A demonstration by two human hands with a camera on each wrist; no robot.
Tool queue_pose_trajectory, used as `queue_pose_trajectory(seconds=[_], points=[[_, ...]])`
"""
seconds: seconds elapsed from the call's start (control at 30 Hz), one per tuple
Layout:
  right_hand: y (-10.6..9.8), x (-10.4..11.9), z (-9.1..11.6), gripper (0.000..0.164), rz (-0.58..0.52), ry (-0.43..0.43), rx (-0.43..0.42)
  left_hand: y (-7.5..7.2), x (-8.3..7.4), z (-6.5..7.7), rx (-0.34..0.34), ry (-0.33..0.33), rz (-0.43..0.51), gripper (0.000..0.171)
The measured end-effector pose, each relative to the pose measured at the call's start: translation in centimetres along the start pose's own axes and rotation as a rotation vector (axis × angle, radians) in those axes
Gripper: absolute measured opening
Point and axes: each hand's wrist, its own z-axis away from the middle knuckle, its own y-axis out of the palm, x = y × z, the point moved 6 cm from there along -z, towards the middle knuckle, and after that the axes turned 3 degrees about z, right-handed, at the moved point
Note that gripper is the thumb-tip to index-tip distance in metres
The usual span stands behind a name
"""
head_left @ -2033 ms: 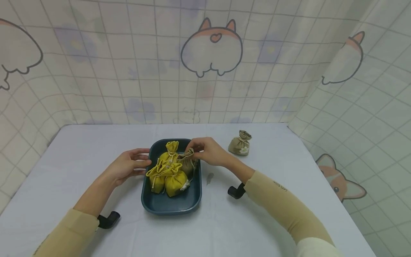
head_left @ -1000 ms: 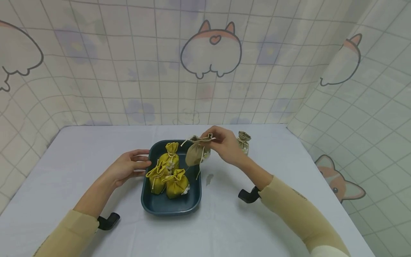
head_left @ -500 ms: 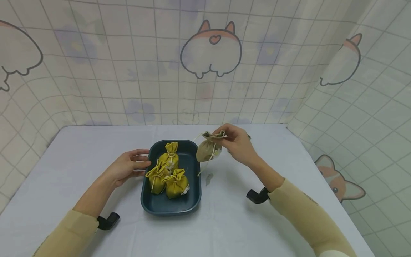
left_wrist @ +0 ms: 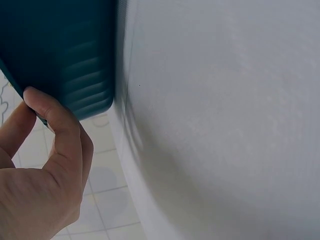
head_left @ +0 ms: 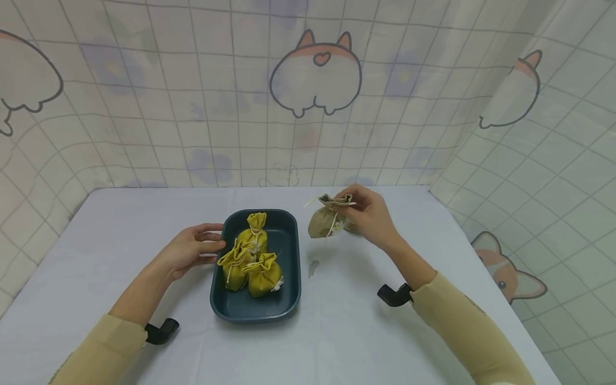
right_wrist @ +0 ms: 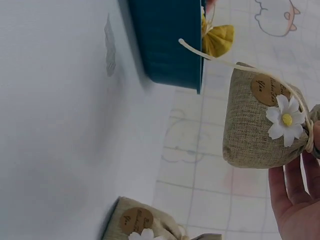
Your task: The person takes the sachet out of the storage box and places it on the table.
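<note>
My right hand [head_left: 368, 216] pinches a beige drawstring pouch [head_left: 323, 223] by its gathered neck, holding it above the table right of the tray. A white flower and a round brown label show on this pouch [right_wrist: 257, 120] in the right wrist view. My left hand [head_left: 190, 250] is at the left side of a dark blue tray [head_left: 255, 310], its thumb and fingers pinching the rim, as the left wrist view shows. Several yellow drawstring pouches [head_left: 263, 278] sit in the tray's left and middle. A second beige pouch [right_wrist: 132, 222] stands on the table, mostly hidden behind my right hand in the head view.
The table [head_left: 337, 331] has a white cover with a small grey mark [head_left: 313, 267] right of the tray. A patterned curtain [head_left: 308, 144] with grid lines and cartoon animals hangs behind and beside it. Black wrist mounts [head_left: 162, 331] stick out below both wrists.
My right hand has lifted the beige pouch out of the tray and carried it right, past the tray's rim, towards the other beige pouch. My left hand has stayed at the tray.
</note>
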Motion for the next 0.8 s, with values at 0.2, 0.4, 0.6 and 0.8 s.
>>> queue_pose_trajectory(seconds=[0.2, 0.4, 0.6, 0.8], points=[[-1.0, -0.5, 0.4, 0.011, 0.014, 0.045, -0.032, 0.0, -0.1, 0.1, 0.005, -0.001, 0.002, 0.068], [-2.0, -1.4, 1.0, 0.01, 0.042, 0.07, -0.054, 0.0, -0.2, 0.2, 0.006, -0.003, 0.007, 0.067], [-2.7, -2.4, 1.6, 0.011, 0.059, 0.094, -0.068, 0.0, -0.1, 0.2, 0.005, -0.009, 0.009, 0.067], [-3.4, -3.5, 2.1, 0.013, 0.091, 0.121, -0.079, -0.2, 0.1, 0.0, 0.005, -0.007, 0.016, 0.068]])
